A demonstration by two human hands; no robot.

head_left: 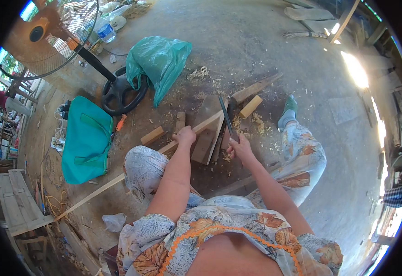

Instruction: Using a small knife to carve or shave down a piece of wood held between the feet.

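Head view: my left hand (185, 136) fingers wrapped round long wooden slat (164, 149) across knee; right hand (240, 147) fingers clenched on dark blade (225, 117), tip over wood block (208, 133). Risk: blade glancing off slat toward left fingers. Beyond: shavings, green bag (87, 140), fan base (123, 93).

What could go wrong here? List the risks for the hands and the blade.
1. The left hand grips the long wooden strip close to where the dark blade, held by the right hand, meets it; a slip might cut the fingers.
2. The strip rests on a loose wooden block, which could shift.
3. The person's legs flank the cutting spot.
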